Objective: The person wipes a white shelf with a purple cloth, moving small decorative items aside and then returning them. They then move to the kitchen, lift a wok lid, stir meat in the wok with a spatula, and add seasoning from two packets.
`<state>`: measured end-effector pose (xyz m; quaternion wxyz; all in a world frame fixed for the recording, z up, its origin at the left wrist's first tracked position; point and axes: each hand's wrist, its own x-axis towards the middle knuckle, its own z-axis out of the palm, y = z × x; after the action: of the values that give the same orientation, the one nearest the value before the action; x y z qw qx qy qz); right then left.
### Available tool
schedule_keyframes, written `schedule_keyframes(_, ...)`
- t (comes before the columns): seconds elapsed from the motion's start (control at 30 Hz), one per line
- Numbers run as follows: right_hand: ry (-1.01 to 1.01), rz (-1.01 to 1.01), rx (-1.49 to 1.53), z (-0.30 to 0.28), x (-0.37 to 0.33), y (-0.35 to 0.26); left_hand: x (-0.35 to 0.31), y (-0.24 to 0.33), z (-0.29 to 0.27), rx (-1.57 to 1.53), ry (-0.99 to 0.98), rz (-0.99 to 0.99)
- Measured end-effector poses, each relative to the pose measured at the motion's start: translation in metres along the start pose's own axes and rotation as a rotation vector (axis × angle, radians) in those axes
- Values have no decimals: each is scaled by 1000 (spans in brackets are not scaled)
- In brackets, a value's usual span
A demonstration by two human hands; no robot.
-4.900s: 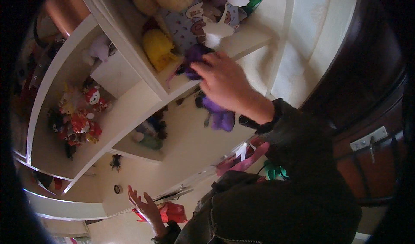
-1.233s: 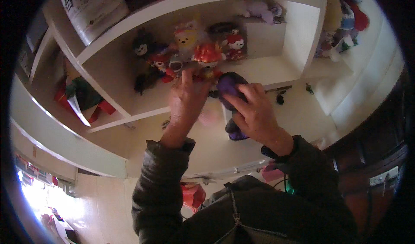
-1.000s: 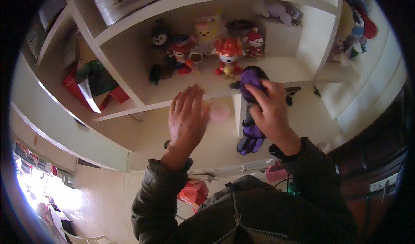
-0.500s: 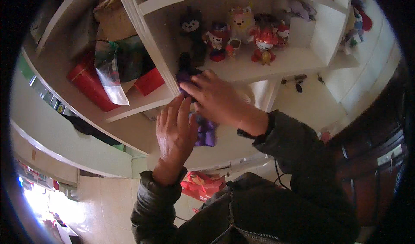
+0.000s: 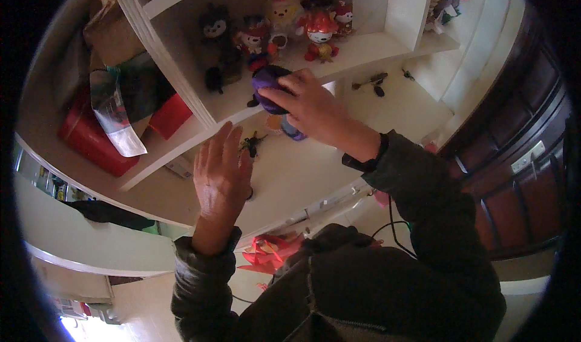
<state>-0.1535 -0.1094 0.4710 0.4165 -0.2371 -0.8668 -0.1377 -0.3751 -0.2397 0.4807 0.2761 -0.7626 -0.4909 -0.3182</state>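
Observation:
My right hand (image 5: pixel 315 109) is closed around a purple-and-black toy figure (image 5: pixel 269 91), held just in front of the shelf edge. Part of the figure is covered by my fingers, and a lavender and orange part shows below them. Lower down to the left, my left hand (image 5: pixel 221 172) holds nothing, its fingers stretched out and slightly apart. Beside its fingertips a small dark object (image 5: pixel 251 143) lies on the lower white surface. On the shelf behind stand a black figure (image 5: pixel 216 33), a red-hatted figure (image 5: pixel 253 36), a yellow figure (image 5: pixel 284 10) and a red-and-white figure (image 5: pixel 319 33).
At the left, a compartment holds a red box (image 5: pixel 91 133), a brown paper bag (image 5: pixel 115 30) and a clear plastic sheet (image 5: pixel 118 115). More small dark items (image 5: pixel 378 86) lie on the lower surface at right. A red bag (image 5: pixel 269 251) is near my body; a dark door (image 5: pixel 508 142) stands right.
My right hand has lifted the purple toy figure away from the upright divider. My left hand has come apart from it. The view has shifted, so the shelf appears further left and higher.

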Motion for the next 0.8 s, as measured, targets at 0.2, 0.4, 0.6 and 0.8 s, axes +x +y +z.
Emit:
schedule_keyframes(0.2,55,200,115,-23,-14,2,-8,9,-1,-338,-115,-217)
schedule_keyframes(0.4,-71,395,1001,-4,-8,-56,-30,32,5,-745,-145,-398)
schedule_keyframes(0.6,-279,197,1088,5,1,-69,-51,10,-27,-397,43,-478)
schedule_keyframes(0.8,-250,44,1067,0,2,-75,-33,-30,-47,60,364,-548)
